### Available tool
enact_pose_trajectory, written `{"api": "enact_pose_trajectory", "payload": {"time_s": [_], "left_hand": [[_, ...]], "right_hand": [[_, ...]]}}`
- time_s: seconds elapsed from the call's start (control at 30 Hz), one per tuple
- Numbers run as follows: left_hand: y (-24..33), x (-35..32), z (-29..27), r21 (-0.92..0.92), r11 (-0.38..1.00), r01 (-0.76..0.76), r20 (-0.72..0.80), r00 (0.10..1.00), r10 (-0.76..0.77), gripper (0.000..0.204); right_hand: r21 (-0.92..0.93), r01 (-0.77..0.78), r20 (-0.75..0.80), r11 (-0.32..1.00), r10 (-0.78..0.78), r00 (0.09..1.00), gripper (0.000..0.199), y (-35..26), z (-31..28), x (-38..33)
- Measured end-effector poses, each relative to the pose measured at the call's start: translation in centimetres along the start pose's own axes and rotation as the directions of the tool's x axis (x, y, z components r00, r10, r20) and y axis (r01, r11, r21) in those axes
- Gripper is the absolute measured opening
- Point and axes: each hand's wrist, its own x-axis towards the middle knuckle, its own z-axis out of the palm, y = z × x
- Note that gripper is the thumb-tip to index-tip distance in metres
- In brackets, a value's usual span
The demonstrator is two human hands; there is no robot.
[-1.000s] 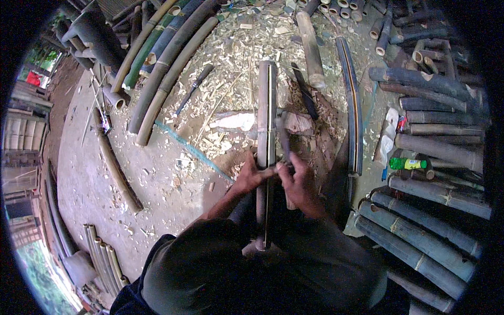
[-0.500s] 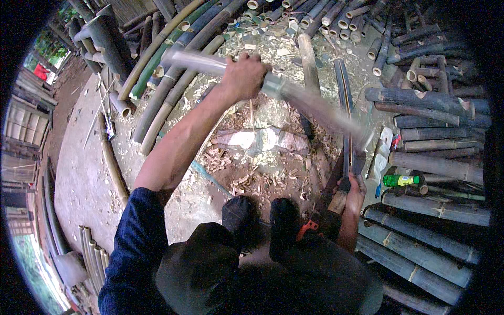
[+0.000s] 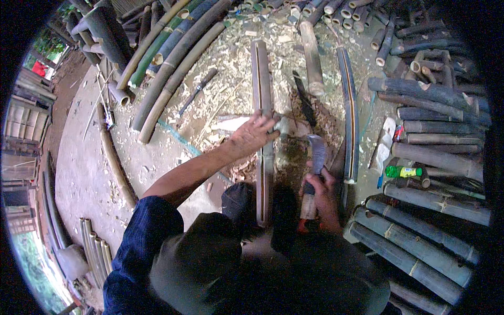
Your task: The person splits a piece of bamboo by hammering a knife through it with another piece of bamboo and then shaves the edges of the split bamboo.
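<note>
A bamboo pole (image 3: 261, 79) with a long narrow slot lies lengthwise in front of me, its near end between my feet. My left hand (image 3: 251, 136) is closed over its middle, fingers curled across the top. My right hand (image 3: 324, 191), to the right of the pole, grips a billhook (image 3: 317, 155) with a curved-tip metal blade and a wooden handle. The blade points away from me and stands apart from the pole. Beneath the pole, a pale crosswise piece (image 3: 231, 123) is partly hidden by my left hand.
A second slotted bamboo pole (image 3: 349, 115) lies to the right, near a green bottle (image 3: 403, 171) and stacked dark bamboo (image 3: 436, 152). Wood chips (image 3: 247, 37) cover the ground. A dark-handled tool (image 3: 198, 92) lies left. Long poles (image 3: 178, 73) rest at the far left.
The bamboo pole, slanting sideways and blurred in my left hand before, has swung lengthwise and come down nearer to me. My right hand has moved left with the billhook.
</note>
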Motion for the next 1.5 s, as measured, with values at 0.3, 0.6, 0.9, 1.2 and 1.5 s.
{"api": "enact_pose_trajectory", "payload": {"time_s": [0.3, 0.6, 0.9, 1.2, 1.5], "left_hand": [[11.1, -8.6, 3.9, -0.867, -0.418, 0.271, 0.461, 0.752, -0.470, 0.059], [13.0, -7.3, 8.0, -0.905, -0.231, 0.358, 0.423, 0.689, -0.588, 0.054], [12.3, -7.2, 5.0, -0.858, -0.192, 0.477, 0.502, 0.699, -0.510, 0.048], [11.9, -7.0, 2.5, -0.847, -0.126, 0.517, 0.494, 0.676, -0.546, 0.049], [11.4, -7.2, 3.9, -0.865, -0.197, 0.461, 0.491, 0.697, -0.523, 0.044]], "right_hand": [[-0.015, -0.103, 0.266, 0.995, 0.103, 0.958, 0.045, 1.1, 3.5, -2.6], [-0.072, -0.087, 0.288, 0.994, 0.104, 0.952, 0.046, 2.3, 3.8, -3.1], [-0.113, -0.077, 0.323, 0.991, 0.110, 0.940, 0.047, 5.1, 3.2, -2.2], [-0.048, -0.156, 0.330, 0.987, 0.163, 0.930, 0.028, 2.5, 4.8, -1.5], [-0.142, -0.287, 0.385, 0.947, 0.320, 0.865, 0.030, 0.5, 4.9, 2.7]]}}
